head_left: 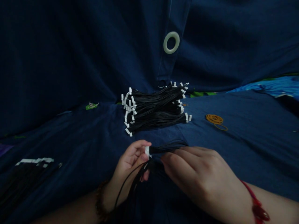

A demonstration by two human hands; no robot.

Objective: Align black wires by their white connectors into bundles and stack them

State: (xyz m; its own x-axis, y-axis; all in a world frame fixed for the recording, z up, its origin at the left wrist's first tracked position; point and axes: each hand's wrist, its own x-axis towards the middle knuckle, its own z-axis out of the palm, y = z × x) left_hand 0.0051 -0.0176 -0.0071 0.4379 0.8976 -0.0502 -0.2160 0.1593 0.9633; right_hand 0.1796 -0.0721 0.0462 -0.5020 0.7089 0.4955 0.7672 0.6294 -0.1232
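My left hand (134, 160) pinches the white connector end (147, 151) of a bundle of thin black cables. Some of its cables (165, 147) stretch rightward toward my right hand (193, 171), while other black strands (133, 186) hang down over my left palm and wrist. The fingers of my right hand are curled against the cables, fingertips largely hidden behind the back of the hand. Just beyond both hands lies a stack of black cable bundles (156, 107) with white connectors at both ends.
Orange rubber bands (214, 119) lie on the dark blue cloth (245, 133) at right. More black cables with white connectors (35, 161) are at far left. A small green scrap (91, 106) sits at back left. A pale ring (171, 42) shows against the hanging cloth behind.
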